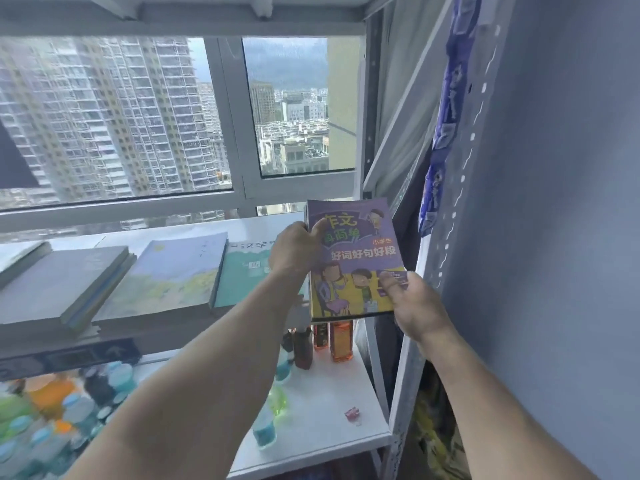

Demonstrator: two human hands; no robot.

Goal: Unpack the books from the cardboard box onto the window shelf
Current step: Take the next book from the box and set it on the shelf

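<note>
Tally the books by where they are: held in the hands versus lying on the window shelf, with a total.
Held in both hands: 1, the purple book.
Lying with covers showing on the window shelf: 3, the grey book, the blue-and-yellow book and the teal book. Others beneath and at the far left are unclear.
Total: 4.

Orange-filled bottles [341, 341] stand at the back edge of the lower white shelf [322, 407]; a small red clip [352, 413] lies near its right edge, blue-capped bottles [69, 407] crowding its left.
</note>
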